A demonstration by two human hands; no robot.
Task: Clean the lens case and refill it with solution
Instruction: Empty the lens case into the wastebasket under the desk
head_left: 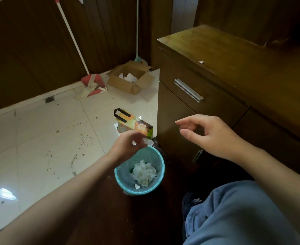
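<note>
My left hand (pixel 129 144) hovers over the far rim of a small teal waste bin (pixel 160 171) on the floor. Its curled fingers pinch a small white scrap of tissue (pixel 150 142). Crumpled white tissue (pixel 144 173) lies inside the bin on a clear liner. My right hand (pixel 207 132) floats in the air to the right of the bin, in front of the wooden cabinet, with its fingers loosely bent and nothing in it. No lens case or solution bottle is in view.
A dark wooden cabinet (pixel 216 71) with a metal drawer handle (pixel 188 90) stands at right. A colourful paper bag (pixel 135 125) sits behind the bin. Farther back are an open cardboard box (pixel 130 78), a red dustpan (pixel 92 84) and a broom. My knee in blue jeans (pixel 243 214) is at lower right.
</note>
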